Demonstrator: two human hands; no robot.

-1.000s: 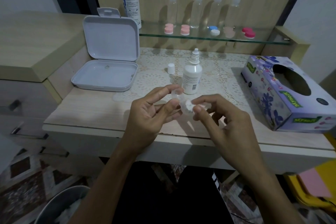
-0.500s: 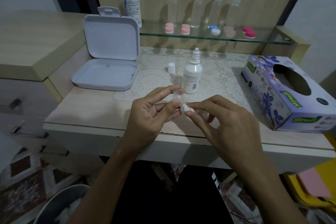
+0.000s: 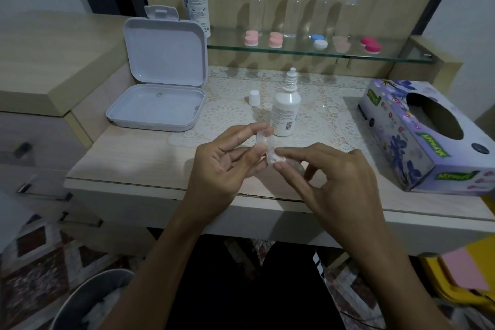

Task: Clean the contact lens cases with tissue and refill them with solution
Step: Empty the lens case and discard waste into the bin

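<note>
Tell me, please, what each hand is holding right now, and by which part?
The left hand pinches the clear lens case by its rim. The right hand pinches a small tissue wad at its fingertips, pressed against the case.

Pale matt wood-grain tabletop (image 3: 139, 153) under a lacy white mat (image 3: 321, 104); smooth matt plastic box (image 3: 158, 104) far left; glossy printed cardboard tissue box (image 3: 417, 147) right; clear glass shelf (image 3: 308, 49) far.

Purple floral tissue box (image 3: 417, 142), white lace mat (image 3: 316, 104), white bottle (image 3: 285, 112), grey box (image 3: 160, 83)
</note>
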